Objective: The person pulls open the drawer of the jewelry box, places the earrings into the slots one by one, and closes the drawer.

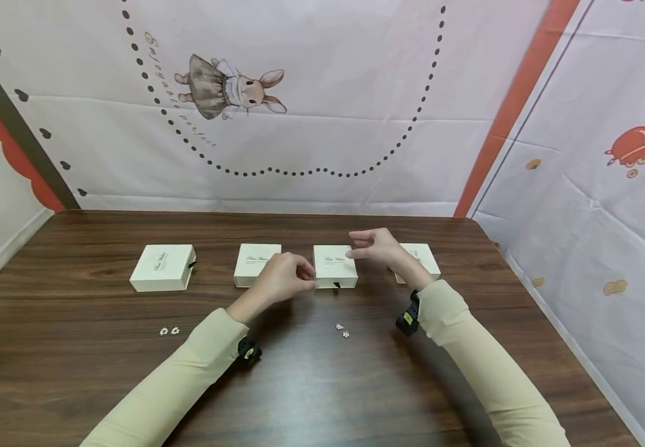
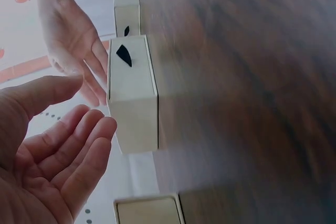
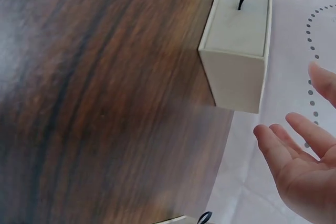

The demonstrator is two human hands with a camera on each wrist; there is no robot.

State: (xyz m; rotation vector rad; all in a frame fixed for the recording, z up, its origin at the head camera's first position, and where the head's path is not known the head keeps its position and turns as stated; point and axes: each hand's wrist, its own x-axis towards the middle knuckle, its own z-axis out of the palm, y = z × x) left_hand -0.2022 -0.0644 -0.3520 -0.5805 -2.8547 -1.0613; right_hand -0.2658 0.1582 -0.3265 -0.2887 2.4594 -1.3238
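A white box [image 1: 335,264] with printed lettering and a black ribbon tab stands between my two hands on the table. By its left side is my left hand [image 1: 282,277], fingers loosely bent, holding nothing. My right hand [image 1: 377,246] hovers near its right side with thumb and fingers spread apart and nothing between them. The left wrist view shows the box's tabbed front [image 2: 135,69] in front of my left fingertips. In the right wrist view a gap separates the box [image 3: 233,30] from my right fingertips. Whether my left hand touches the box, I cannot tell.
Similar white boxes stand at the far left [image 1: 162,267], left of centre [image 1: 256,259] and right [image 1: 423,258], the last partly behind my right wrist. Small pale flower-shaped pieces [image 1: 339,326] lie in front of the middle box; more such pieces [image 1: 164,331] lie further left.
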